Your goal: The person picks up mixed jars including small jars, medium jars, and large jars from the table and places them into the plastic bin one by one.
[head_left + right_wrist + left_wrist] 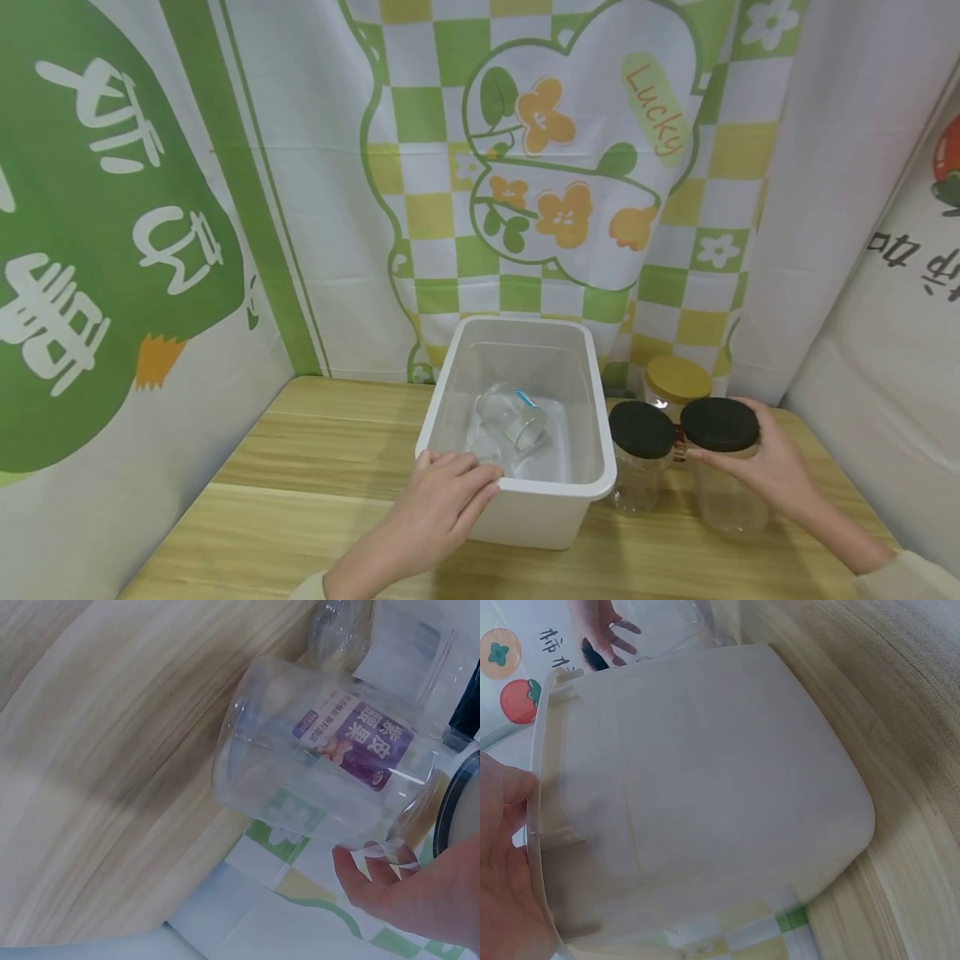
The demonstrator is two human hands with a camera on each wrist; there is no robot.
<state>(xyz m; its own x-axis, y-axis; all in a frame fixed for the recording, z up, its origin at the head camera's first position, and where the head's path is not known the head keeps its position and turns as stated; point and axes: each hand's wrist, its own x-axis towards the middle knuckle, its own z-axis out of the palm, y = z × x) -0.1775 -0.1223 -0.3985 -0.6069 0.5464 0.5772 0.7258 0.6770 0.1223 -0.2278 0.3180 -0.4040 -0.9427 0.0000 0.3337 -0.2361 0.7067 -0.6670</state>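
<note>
My left hand (450, 504) holds the near rim of a white plastic bin (528, 517), thumb and fingers on either side of it. The left wrist view shows the bin's smooth outer wall (705, 780) and this hand (506, 862) at its rim. My right hand (780, 458) grips a clear jar (727, 496) just under its black lid (720, 423), the thumb in front and the fingers behind. In the right wrist view, fingers (382, 877) curl by the neck of the clear jar (262, 750), where a purple label (360, 742) shows.
Left of the held jar stands another black-lidded jar (639, 467), close to the bin's right wall. Behind them is a jar with a yellow lid (677, 379). Clear containers (517, 421) lie inside the bin. A printed curtain (427, 200) hangs along the back of the wooden table (300, 467).
</note>
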